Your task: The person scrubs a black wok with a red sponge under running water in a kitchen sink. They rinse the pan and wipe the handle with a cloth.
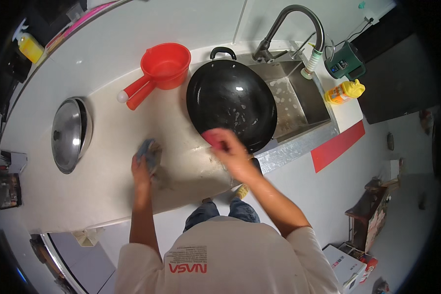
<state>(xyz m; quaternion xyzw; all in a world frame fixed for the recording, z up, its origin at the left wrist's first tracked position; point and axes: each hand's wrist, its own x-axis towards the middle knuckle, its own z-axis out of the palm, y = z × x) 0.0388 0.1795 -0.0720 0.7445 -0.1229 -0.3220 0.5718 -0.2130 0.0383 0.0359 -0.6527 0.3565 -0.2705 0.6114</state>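
My left hand grips a crumpled grey-blue cloth at the countertop; motion blurs its edges. In my right hand is a pink pad, also blurred, perhaps a sponge or folded cloth. That hand is at the near-left rim of a large black wok; whether it touches the rim I cannot tell. The wok lies partly on the counter and partly over the stainless steel sink. Wet streaks shine on its inner surface. Its far loop handle points to the wall.
Red plastic dippers, apparently nested, stand left of the wok. A metal lid leans on a pan farther left. Right of the sink, beyond the faucet, are a green electric kettle and a yellow bottle. Suds spot the sink floor.
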